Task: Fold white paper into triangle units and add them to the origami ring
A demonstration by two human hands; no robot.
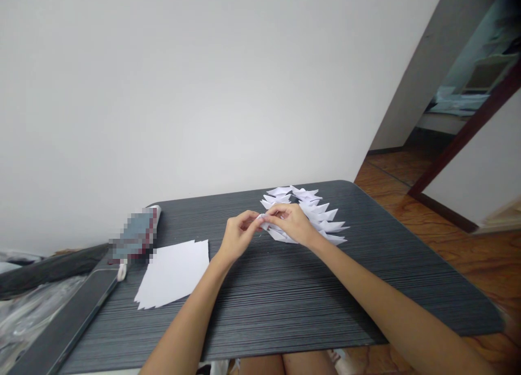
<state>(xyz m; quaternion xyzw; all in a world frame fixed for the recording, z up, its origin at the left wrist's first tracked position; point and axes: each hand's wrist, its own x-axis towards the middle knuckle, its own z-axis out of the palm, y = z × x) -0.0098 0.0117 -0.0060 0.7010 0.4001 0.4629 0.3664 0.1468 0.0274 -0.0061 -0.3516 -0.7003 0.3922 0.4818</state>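
Both hands meet over the far middle of a dark striped table (285,299). My left hand (238,236) pinches one end of a small white folded paper piece (269,227). My right hand (293,222) is closed on the other end of the same piece. Just behind and to the right of the hands lies a curved row of several folded white paper triangles (321,212) with their points facing right. A stack of flat white paper sheets (175,273) lies to the left of my left forearm.
A blurred-out pack (136,235) sits at the table's back left corner. A dark flat object (61,326) runs along the left edge. A white wall stands right behind the table. Wooden floor (456,245) and a doorway lie to the right.
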